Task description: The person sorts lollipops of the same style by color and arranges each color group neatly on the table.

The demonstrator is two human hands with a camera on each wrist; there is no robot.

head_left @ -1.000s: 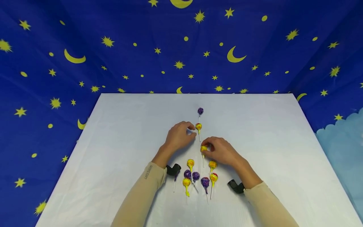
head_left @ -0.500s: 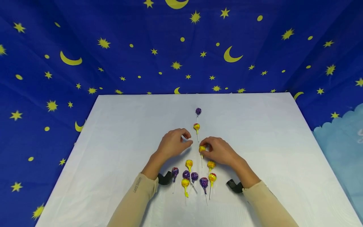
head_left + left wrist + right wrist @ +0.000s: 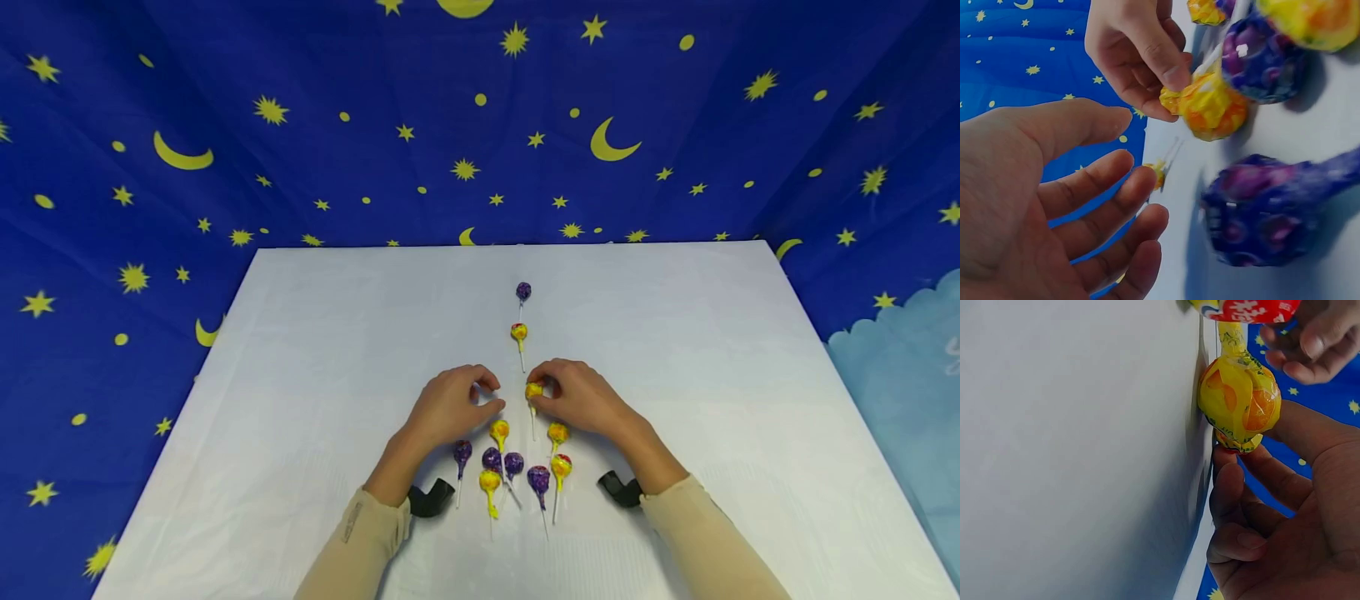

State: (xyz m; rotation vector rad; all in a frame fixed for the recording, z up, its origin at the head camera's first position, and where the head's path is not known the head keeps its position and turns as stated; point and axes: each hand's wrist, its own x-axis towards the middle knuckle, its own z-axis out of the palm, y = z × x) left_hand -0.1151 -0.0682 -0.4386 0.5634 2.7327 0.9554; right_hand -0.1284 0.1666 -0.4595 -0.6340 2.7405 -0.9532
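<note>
My right hand (image 3: pixel 581 398) pinches a yellow-wrapped lollipop (image 3: pixel 534 390) by its head, between thumb and fingertips; its white stick points toward me on the table. My left hand (image 3: pixel 448 407) hovers to its left, fingers loosely curved and nothing between them, as the left wrist view also shows. Just below the left hand lies another yellow lollipop (image 3: pixel 499 431). Beyond both hands, a yellow lollipop (image 3: pixel 519 332) and a purple lollipop (image 3: pixel 523 291) lie in line, sticks toward me. In the right wrist view, a nearer yellow lollipop (image 3: pixel 1239 400) partly hides the held one.
Nearer me lie several lollipops, among them a purple one (image 3: pixel 462 453) at the left, a purple one (image 3: pixel 538 478) and a yellow-and-red one (image 3: pixel 561 467). Some sticks cross. The white table (image 3: pixel 360 317) ends at a blue star-printed cloth (image 3: pixel 405 83).
My left hand has drawn back toward me and slightly left, away from the far yellow lollipop. The right hand stays in place, pinching its lollipop. The head view has shifted slightly.
</note>
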